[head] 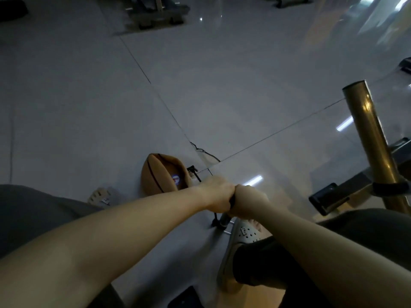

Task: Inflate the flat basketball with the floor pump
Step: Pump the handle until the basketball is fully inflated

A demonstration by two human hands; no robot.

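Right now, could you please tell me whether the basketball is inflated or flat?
Flat. The basketball lies on the floor caved in and folded over on itself, not round.

Caved-in tan basketball (163, 174) lying near the upright floor pump (224, 220)

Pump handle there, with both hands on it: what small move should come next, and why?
Probably a steady push straight down on the handle. The left hand and right hand both grip it above the pump barrel, a shoe seems to pin the base, and the basketball looks caved in, so it likely needs more air.
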